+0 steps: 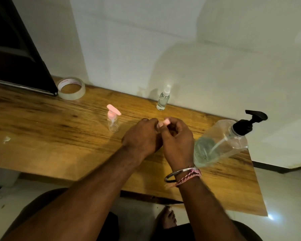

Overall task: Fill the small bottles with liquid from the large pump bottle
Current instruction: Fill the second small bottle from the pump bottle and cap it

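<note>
My left hand [142, 136] and my right hand [177, 140] meet over the middle of the wooden table [42, 129], both curled round a small bottle with a pink pump top [165, 121]; only the pink top shows, the bottle body is hidden by my fingers. A second small clear bottle with a pink pump [113, 119] stands upright to the left. A small clear spray bottle with a white top [163, 99] stands by the wall. The large clear pump bottle with a black pump [221, 141], partly full, stands to the right of my right hand.
A roll of clear tape [71, 88] lies at the back left beside a dark laptop-like object [16, 66]. The white wall [181, 49] runs along the table's far edge. A bare foot [167, 218] shows below the near edge.
</note>
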Tool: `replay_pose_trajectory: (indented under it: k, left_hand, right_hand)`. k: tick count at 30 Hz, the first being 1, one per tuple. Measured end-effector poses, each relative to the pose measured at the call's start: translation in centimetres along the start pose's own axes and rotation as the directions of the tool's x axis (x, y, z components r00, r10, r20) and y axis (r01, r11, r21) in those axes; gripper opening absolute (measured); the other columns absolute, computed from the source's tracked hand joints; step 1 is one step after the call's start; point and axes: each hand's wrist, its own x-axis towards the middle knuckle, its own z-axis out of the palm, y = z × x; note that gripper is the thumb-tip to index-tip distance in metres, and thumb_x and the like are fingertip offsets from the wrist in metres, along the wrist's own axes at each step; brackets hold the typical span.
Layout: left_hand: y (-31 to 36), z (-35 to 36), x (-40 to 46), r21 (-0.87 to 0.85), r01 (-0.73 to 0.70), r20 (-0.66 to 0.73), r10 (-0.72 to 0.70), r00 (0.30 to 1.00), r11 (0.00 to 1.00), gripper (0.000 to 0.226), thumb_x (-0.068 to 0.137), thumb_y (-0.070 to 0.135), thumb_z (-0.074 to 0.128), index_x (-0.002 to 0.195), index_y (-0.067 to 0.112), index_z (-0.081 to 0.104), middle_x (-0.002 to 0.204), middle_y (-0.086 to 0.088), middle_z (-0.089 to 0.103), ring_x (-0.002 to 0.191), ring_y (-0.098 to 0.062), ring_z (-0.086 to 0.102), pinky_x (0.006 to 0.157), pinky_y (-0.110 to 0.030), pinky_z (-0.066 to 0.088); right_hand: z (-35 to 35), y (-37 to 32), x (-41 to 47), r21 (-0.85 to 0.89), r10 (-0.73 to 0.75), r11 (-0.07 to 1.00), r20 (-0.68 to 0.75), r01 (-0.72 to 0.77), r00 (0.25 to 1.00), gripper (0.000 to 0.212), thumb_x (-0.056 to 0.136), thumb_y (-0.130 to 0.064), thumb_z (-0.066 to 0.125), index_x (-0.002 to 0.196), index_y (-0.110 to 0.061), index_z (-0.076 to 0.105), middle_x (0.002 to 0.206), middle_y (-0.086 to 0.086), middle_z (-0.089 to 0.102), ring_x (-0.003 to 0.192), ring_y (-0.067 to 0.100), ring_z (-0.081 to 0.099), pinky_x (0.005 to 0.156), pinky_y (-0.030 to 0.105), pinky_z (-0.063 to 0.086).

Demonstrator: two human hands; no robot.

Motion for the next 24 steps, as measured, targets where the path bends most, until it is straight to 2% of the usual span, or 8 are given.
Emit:
replay_pose_trajectory:
  k: [4, 7, 9, 11, 12, 14, 18, 24]
  left_hand:
    - [0.4, -1.4, -1.6, 0.188, -0.058, 0.149, 0.030, 0.988, 0.980, 0.030, 0.089, 0.065, 0.063, 0.098, 0.036, 0.069, 0.090, 0.009, 0.068, 0.081, -0.017, 0.063, 0.071, -0.032, 0.052]
    - [0.9, -1.9, -2.1, 0.305, -0.130, 0.194, 0.072, 0.978, 0.943, 0.034, 0.085, 0.064, 0.069, 0.101, 0.034, 0.072, 0.091, 0.008, 0.070, 0.079, -0.016, 0.061, 0.071, -0.030, 0.050]
    - [1.0, -2.0, -1.9, 0.354, -0.178, 0.186, 0.117, 0.976, 0.918, 0.032, 0.085, 0.059, 0.069, 0.102, 0.032, 0.074, 0.089, 0.006, 0.069, 0.082, -0.016, 0.058, 0.074, -0.032, 0.052]
    - [1.0, -1.8, -1.6, 0.374, -0.218, 0.198, 0.152, 0.968, 0.902, 0.026, 0.086, 0.051, 0.070, 0.101, 0.030, 0.075, 0.089, 0.005, 0.069, 0.083, -0.015, 0.056, 0.075, -0.032, 0.052]
    - [1.0, -1.6, -1.6, 0.349, -0.211, 0.212, 0.142, 0.967, 0.913, 0.022, 0.087, 0.047, 0.071, 0.100, 0.030, 0.074, 0.089, 0.006, 0.069, 0.082, -0.015, 0.059, 0.075, -0.032, 0.053]
    - [1.0, -1.2, -1.4, 0.269, -0.157, 0.250, 0.088, 0.964, 0.950, 0.018, 0.088, 0.043, 0.070, 0.101, 0.030, 0.073, 0.088, 0.007, 0.069, 0.080, -0.017, 0.066, 0.075, -0.033, 0.058]
    - [1.3, -0.8, -0.7, 0.118, -0.022, 0.253, -0.009, 0.968, 0.993, 0.020, 0.081, 0.042, 0.075, 0.084, 0.023, 0.072, 0.079, 0.004, 0.070, 0.073, -0.017, 0.068, 0.066, -0.033, 0.060]
    - [0.7, -2.4, -0.8, -0.219, 0.172, 0.470, -0.050, 0.881, 0.960, 0.014, 0.080, 0.022, 0.076, 0.071, 0.011, 0.074, 0.061, 0.000, 0.067, 0.052, -0.016, 0.056, 0.052, -0.028, 0.046]
  right_hand:
    - [-0.9, 0.9, -1.1, -0.049, 0.142, 0.988, -0.062, -0.145, 0.988, 0.017, 0.087, -0.037, 0.077, 0.087, -0.022, 0.070, 0.079, -0.007, 0.073, 0.075, 0.006, 0.069, 0.067, 0.029, 0.058]
    - [-1.1, 0.7, -0.2, -0.267, 0.221, 0.940, 0.003, -0.212, 0.975, 0.033, 0.089, -0.047, 0.069, 0.077, -0.017, 0.068, 0.069, -0.006, 0.067, 0.067, 0.011, 0.062, 0.053, 0.023, 0.039]
    - [-1.2, 1.1, 0.8, -0.358, 0.292, 0.901, 0.081, -0.245, 0.953, 0.042, 0.091, -0.050, 0.062, 0.070, -0.014, 0.068, 0.067, 0.000, 0.066, 0.066, 0.018, 0.061, 0.054, 0.025, 0.038]
    - [-1.2, 1.6, 1.4, -0.450, 0.342, 0.859, 0.148, -0.245, 0.928, 0.044, 0.096, -0.047, 0.054, 0.078, -0.010, 0.069, 0.076, 0.009, 0.065, 0.072, 0.025, 0.057, 0.061, 0.028, 0.046]
    - [-1.3, 1.6, 1.5, -0.497, 0.351, 0.837, 0.165, -0.230, 0.921, 0.040, 0.099, -0.043, 0.051, 0.082, -0.011, 0.067, 0.080, 0.010, 0.061, 0.075, 0.025, 0.052, 0.061, 0.027, 0.044]
    - [-1.5, 1.3, 1.5, -0.506, 0.332, 0.837, 0.169, -0.207, 0.928, 0.037, 0.099, -0.035, 0.050, 0.069, -0.016, 0.057, 0.075, 0.007, 0.055, 0.072, 0.024, 0.046, 0.054, 0.028, 0.033]
    - [-1.7, 0.7, 1.7, -0.284, 0.305, 0.920, 0.090, -0.269, 0.948, 0.050, 0.088, -0.030, 0.062, 0.043, -0.013, 0.049, 0.044, 0.001, 0.048, 0.048, 0.019, 0.041, 0.049, 0.029, 0.029]
    - [-1.6, 1.0, 1.3, -0.198, -0.062, 0.977, 0.104, 0.082, 0.993, 0.046, 0.087, -0.029, 0.065, 0.048, -0.012, 0.049, 0.045, 0.004, 0.042, 0.044, 0.009, 0.034, 0.047, 0.030, 0.028]
